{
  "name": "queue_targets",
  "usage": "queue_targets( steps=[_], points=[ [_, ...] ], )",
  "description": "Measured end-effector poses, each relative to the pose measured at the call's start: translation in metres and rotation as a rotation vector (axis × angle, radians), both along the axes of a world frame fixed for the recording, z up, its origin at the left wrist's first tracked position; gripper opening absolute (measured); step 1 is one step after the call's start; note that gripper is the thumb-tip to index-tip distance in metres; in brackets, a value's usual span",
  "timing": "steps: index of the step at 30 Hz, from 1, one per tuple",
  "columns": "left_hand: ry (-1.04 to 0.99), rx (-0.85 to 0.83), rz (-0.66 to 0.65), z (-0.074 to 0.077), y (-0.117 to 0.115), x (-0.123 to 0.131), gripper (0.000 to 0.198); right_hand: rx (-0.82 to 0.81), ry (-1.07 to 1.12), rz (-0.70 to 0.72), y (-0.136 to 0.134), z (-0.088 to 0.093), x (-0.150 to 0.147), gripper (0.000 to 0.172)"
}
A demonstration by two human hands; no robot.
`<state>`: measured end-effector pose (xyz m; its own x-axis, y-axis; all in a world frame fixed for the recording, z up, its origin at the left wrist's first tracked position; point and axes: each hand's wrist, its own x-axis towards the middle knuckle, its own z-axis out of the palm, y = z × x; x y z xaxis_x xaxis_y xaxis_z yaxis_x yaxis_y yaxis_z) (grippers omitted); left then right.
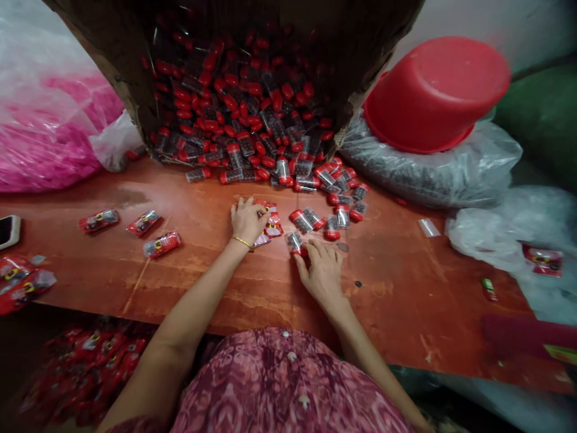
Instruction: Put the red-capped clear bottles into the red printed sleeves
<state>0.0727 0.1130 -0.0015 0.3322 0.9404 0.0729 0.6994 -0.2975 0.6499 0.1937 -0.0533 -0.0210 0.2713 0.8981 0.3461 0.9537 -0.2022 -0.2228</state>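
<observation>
Your R hand (322, 270) (center, a bit right) has thumb + index bent round the red end of a small capped tube (295, 242), w/ the clear end pointing away; looks like a light pinch, prob. by the cap so the body stays free, tho I can't tell how firm. The other R fingers lie half-bent, apart from the loose tubes.

Your L hand (247, 222), mid-frame, is curled palm-down over the printed red wrappers (273, 225), thumb toward index; can't tell if it's pinching one or just pressing the pile, maybe to stop it sliding. Wrappers + tube sit near each other, prob. to keep reaches short.

Just beyond the R fingers: loose tubes (342, 214), strung back to the cardboard box (121, 66) at top center. Its mouth faces you, presumably so the tubes spill w/in reach (handy, no digging). Three wrapped tubes (145, 223) lie left of center, well apart from the loose ones, likely so the two don't mix.

Further out: phone (9, 231) at left edge, pink-filled bag (45, 138) upper left, red tub (451, 90) upside down on a plastic bag (406, 171), upper right.
</observation>
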Motion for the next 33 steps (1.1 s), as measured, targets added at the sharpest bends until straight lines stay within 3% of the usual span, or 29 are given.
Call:
queue_targets(
  steps=[4, 8, 10, 13, 21, 27, 33],
  points=[
    [-0.341, -0.029, 0.043, 0.008, -0.007, -0.004, 0.007, 0.12, 0.231, 0.064, 0.007, 0.013, -0.002, 0.028],
    [-0.759, -0.254, 0.04, 0.027, -0.024, -0.009, 0.009, 0.189, 0.773, 0.089, 0.025, 0.027, -0.013, 0.036],
    [-0.854, -0.365, 0.048, 0.035, -0.034, -0.011, 0.013, 0.211, 1.056, 0.088, 0.035, 0.031, -0.02, 0.04],
    [-0.928, -0.453, 0.062, 0.039, -0.045, -0.012, 0.019, 0.21, 1.267, 0.11, 0.044, 0.032, -0.027, 0.026],
    [-0.952, -0.686, 0.014, 0.027, -0.071, -0.013, 0.032, 0.229, 1.079, 0.116, 0.035, 0.032, -0.031, 0.03],
    [-0.956, -0.829, 0.128, 0.03, -0.086, -0.025, 0.034, 0.185, 1.068, 0.119, 0.034, 0.021, -0.044, 0.027],
    [-0.964, -0.79, 0.254, 0.027, -0.081, -0.038, 0.035, 0.036, 1.076, 0.246, 0.028, 0.013, -0.042, 0.032]
  ],
)
